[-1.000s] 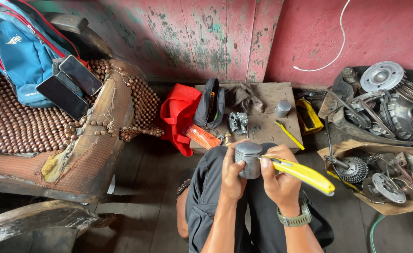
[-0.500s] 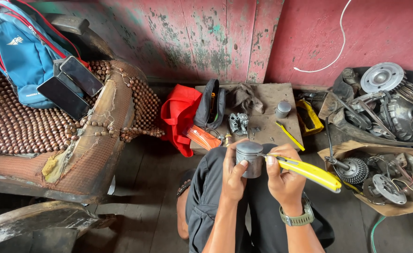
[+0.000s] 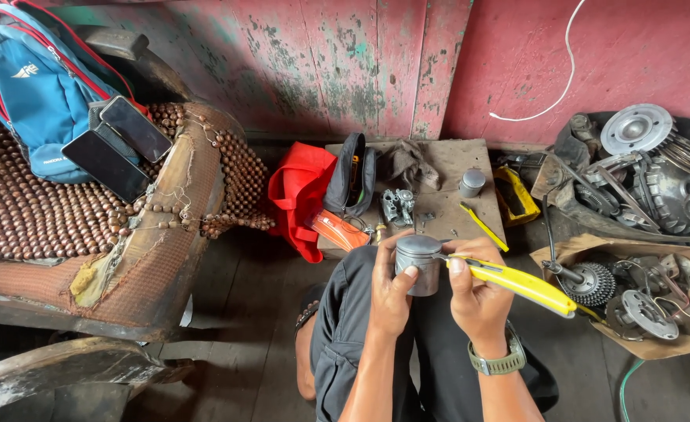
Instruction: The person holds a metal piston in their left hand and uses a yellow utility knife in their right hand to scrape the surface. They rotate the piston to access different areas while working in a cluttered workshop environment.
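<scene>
My left hand [image 3: 392, 293] grips a grey metal piston [image 3: 418, 264] upright above my lap. My right hand [image 3: 478, 293] holds a yellow utility knife [image 3: 521, 283], with its blade tip touching the piston's upper right edge. A green watch [image 3: 498, 364] sits on my right wrist. Both hands hover over my knees in dark trousers [image 3: 345, 328].
A low wooden board [image 3: 454, 199] ahead carries a small metal engine part [image 3: 399, 205], a grey cylinder [image 3: 472, 181], a second yellow knife [image 3: 484, 225], a rag and a black pouch. A red bag [image 3: 302, 191] lies left of it. Engine parts [image 3: 642, 180] pile at the right. A beaded seat [image 3: 48, 211] holds a blue backpack and two phones.
The knife's handle has swung a little to the right and its blade has shifted along the piston's top edge. My left hand keeps the piston nearly still.
</scene>
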